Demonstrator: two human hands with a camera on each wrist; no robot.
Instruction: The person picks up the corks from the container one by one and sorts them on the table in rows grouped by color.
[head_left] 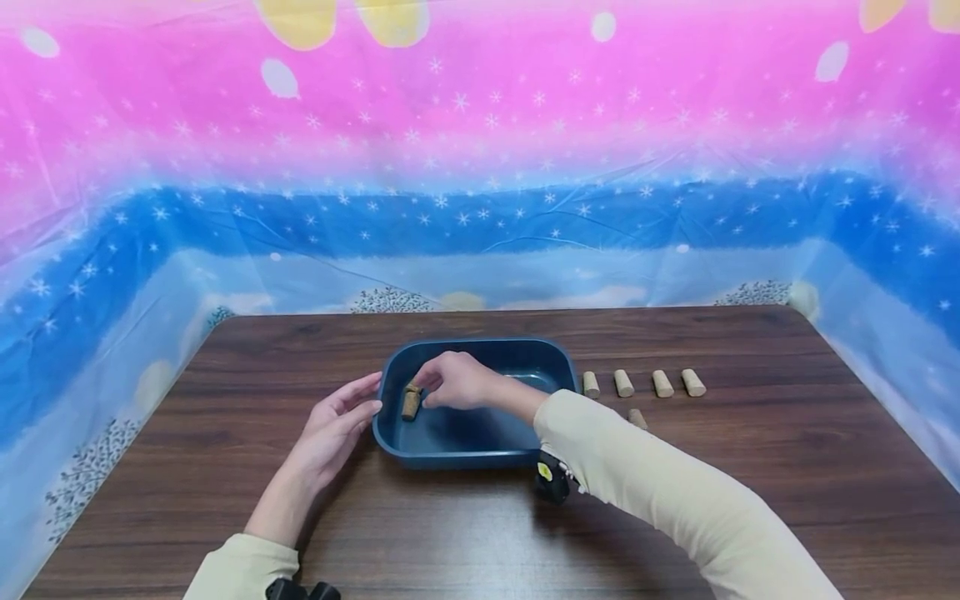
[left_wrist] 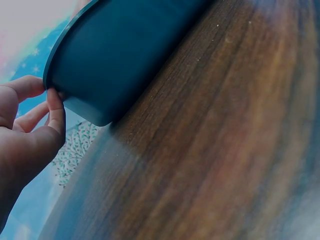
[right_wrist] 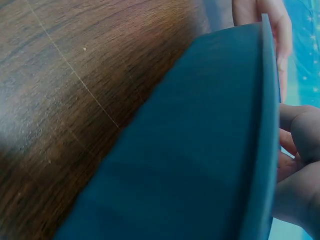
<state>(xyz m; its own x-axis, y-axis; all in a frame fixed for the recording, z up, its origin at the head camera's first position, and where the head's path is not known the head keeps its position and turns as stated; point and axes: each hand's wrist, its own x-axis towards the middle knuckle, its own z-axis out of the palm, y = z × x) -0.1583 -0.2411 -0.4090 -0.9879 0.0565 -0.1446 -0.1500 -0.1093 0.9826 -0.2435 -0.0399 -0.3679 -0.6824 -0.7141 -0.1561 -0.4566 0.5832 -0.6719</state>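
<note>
A dark blue tub [head_left: 472,457] with rounded corners stands on the table. Against the outside of its left end rest the thumb and fingertips of my left hand [head_left: 336,425], which also shows beside the tub's rim in the left wrist view [left_wrist: 30,130]. My right hand [head_left: 461,382] reaches down into the tub, its fingertips pinching a cork [head_left: 413,387] near the left wall. Just in front of that one is another brown cork [head_left: 410,407]. From the right wrist, the near wall hides the fingertips of the right hand [right_wrist: 302,145].
Several light tapered corks [head_left: 624,383] form a row on the wooden table [head_left: 787,433], right of the tub. A further cork [head_left: 637,419] lies nearer me, partly covered by the right sleeve [head_left: 660,483]. A patterned cloth [head_left: 480,225] hangs behind the table.
</note>
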